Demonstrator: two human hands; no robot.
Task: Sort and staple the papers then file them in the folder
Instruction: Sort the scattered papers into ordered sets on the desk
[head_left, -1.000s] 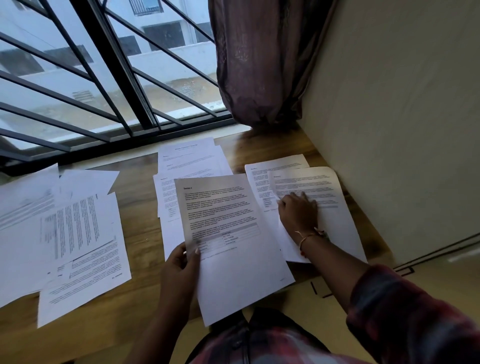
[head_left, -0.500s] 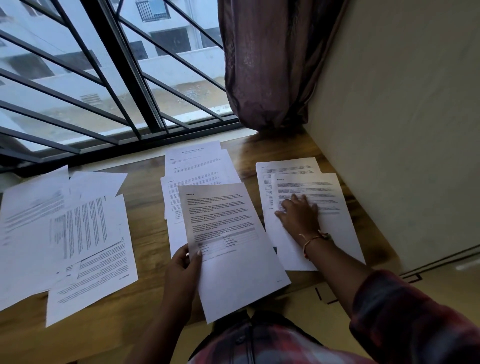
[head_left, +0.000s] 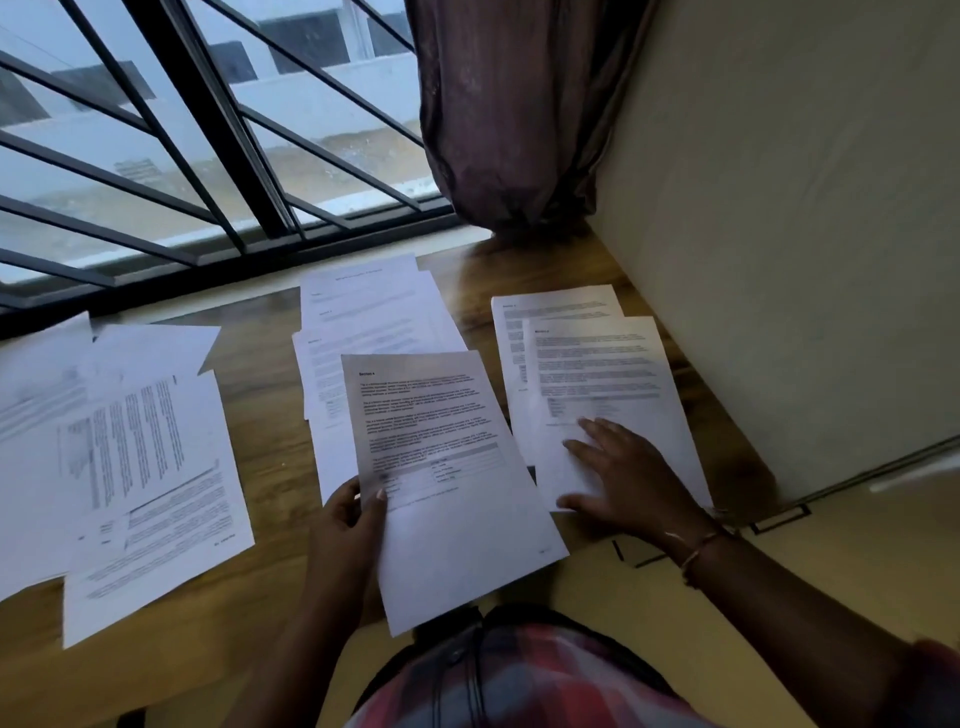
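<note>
My left hand (head_left: 347, 525) pinches the lower left edge of a printed sheet (head_left: 441, 467) headed by a bold title and holds it lifted over the table's front edge. My right hand (head_left: 621, 480) lies flat, fingers spread, on the lower part of the top sheet of the right pile (head_left: 597, 374), which is two overlapping printed pages. A middle pile (head_left: 363, 317) of several pages lies behind the held sheet. A loose spread of pages (head_left: 130, 457) covers the left of the wooden table (head_left: 260, 374). No stapler or folder is in sight.
A barred window (head_left: 182, 156) runs along the table's far edge. A dark curtain (head_left: 509, 114) hangs at the back right corner, and a pale wall (head_left: 779, 234) closes the table's right side. The floor (head_left: 831, 545) shows beyond the front right corner.
My right hand has slid down the right pile's top sheet toward me, from its text to its blank lower part. The held sheet stays in my left hand.
</note>
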